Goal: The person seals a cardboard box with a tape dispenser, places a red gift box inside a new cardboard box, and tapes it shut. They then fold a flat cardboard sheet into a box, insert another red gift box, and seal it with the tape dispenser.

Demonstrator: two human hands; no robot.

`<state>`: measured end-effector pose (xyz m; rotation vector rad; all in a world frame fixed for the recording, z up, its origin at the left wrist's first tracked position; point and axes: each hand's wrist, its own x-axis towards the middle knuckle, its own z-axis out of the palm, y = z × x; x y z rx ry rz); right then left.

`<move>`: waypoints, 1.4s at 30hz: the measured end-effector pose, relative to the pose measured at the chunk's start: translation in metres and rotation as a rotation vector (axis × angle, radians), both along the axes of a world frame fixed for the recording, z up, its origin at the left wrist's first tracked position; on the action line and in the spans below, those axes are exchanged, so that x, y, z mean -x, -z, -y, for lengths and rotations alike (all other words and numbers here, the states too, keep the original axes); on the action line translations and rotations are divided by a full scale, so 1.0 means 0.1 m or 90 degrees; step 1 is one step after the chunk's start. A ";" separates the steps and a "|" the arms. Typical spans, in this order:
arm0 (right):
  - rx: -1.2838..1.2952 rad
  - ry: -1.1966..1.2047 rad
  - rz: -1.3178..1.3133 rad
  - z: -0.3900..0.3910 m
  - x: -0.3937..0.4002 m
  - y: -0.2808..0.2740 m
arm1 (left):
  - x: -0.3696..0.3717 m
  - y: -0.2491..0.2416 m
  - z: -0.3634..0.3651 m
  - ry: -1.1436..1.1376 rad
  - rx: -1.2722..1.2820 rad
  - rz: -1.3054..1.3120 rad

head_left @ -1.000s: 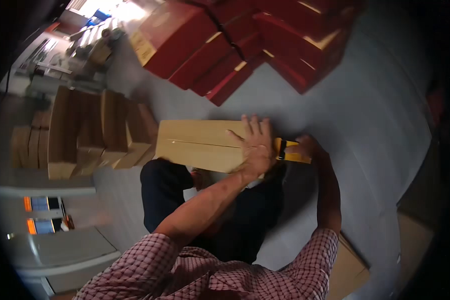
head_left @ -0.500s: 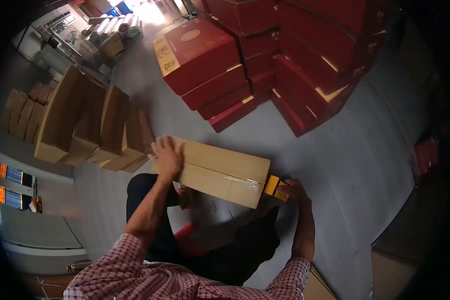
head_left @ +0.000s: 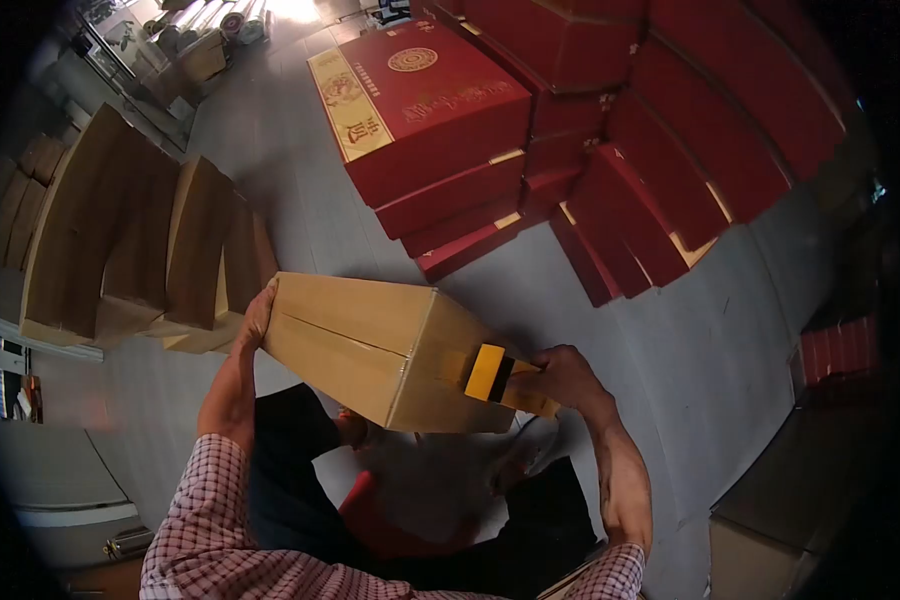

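A long brown cardboard box [head_left: 355,345] lies tilted in front of me, its near right end facing up toward my right side. My left hand [head_left: 258,315] grips its far left end, fingers against the edge and partly hidden. In my right hand [head_left: 570,378] is a yellow and black tape dispenser [head_left: 488,373], its head against the box's right end face. The fingers of that hand are closed round the handle. A seam runs along the upper side of the box.
Stacked red printed boxes [head_left: 440,90] stand ahead and to the right. Brown cartons [head_left: 100,230] stand upright at left, close to my left hand. More red boxes [head_left: 838,350] are at far right, above a large carton [head_left: 760,555]. My legs flank a red object [head_left: 360,500].
The box has turned so its right end shows more. My left hand moved from its top to the left end. The tape dispenser moved left, onto the right end face.
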<state>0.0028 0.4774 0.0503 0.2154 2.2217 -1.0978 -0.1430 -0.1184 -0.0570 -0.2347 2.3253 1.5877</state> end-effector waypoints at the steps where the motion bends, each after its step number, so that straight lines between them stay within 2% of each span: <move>1: -0.023 -0.016 -0.027 0.14 0.08 -0.19 | 0.03 0.01 0.01 -0.027 -0.034 0.025; 3: -0.077 -0.048 -0.083 0.34 0.24 -0.55 | 0.03 0.10 -0.04 -0.079 -0.113 0.072; 4: -0.118 -0.054 -0.078 0.45 0.32 -0.75 | 0.24 0.95 0.40 -0.113 -0.281 0.118; 8: -0.262 -0.106 -0.035 0.76 0.51 -1.31 | 0.12 1.39 -0.23 0.009 -0.360 0.058; 10: -0.307 -0.133 -0.020 0.90 0.64 -1.45 | -0.01 1.21 -0.62 -0.007 -0.341 0.198; 12: -0.334 -0.145 -0.003 1.11 0.74 -1.51 | -0.07 0.79 -0.90 -0.038 -0.311 0.322; 15: -0.355 -0.195 -0.143 1.50 0.87 -1.42 | 0.04 0.34 -1.06 -0.138 -0.446 0.088; 18: -0.375 -0.252 -0.182 1.99 1.06 -1.45 | -0.30 -1.01 -1.05 0.079 -0.282 -0.080; 19: -0.389 -0.271 -0.191 2.13 1.09 -1.43 | -0.41 -1.18 -1.02 0.168 0.124 -0.214; 21: -0.389 -0.265 -0.216 2.36 1.16 -1.19 | -0.67 -1.17 -1.12 0.269 0.407 -0.225; 22: -0.388 -0.264 -0.228 2.44 1.19 -1.11 | -0.80 -0.97 -1.21 0.290 0.507 -0.287; 25: -0.360 -0.235 -0.210 2.48 1.21 -1.11 | -0.95 -1.05 -1.29 0.305 0.594 -0.383; 28: -0.366 -0.209 -0.239 2.50 1.13 -1.26 | -1.18 -0.99 -1.57 0.248 0.294 -0.404; 29: -0.371 -0.202 -0.256 2.48 1.10 -1.25 | -1.21 -0.91 -1.67 0.164 0.254 -0.422; 30: -0.390 -0.179 -0.264 2.47 1.06 -1.28 | -1.24 -0.92 -1.72 0.169 0.272 -0.414; 32: -0.223 0.113 -0.597 2.15 0.89 -1.04 | -1.19 -0.99 -1.70 0.173 0.318 -0.406; 34: -0.245 0.337 -0.679 1.57 0.48 -0.83 | -1.23 -0.98 -1.72 0.153 0.322 -0.434; 36: 0.195 0.429 -0.595 1.12 0.02 -0.25 | -1.27 -1.03 -1.70 0.128 0.299 -0.452; 37: 0.197 0.470 -0.421 1.01 -0.30 0.16 | -1.31 -1.07 -1.74 0.101 0.288 -0.480; 39: 0.269 0.504 -0.222 0.94 -0.53 0.29 | -1.37 -1.12 -1.84 0.067 0.264 -0.486; 40: 0.344 0.496 -0.196 0.95 -0.60 0.13 | -1.38 -1.16 -1.85 0.048 0.258 -0.490; 42: 0.497 0.462 -0.196 1.04 -0.67 -0.32 | -1.37 -1.24 -1.86 -0.039 0.084 -0.394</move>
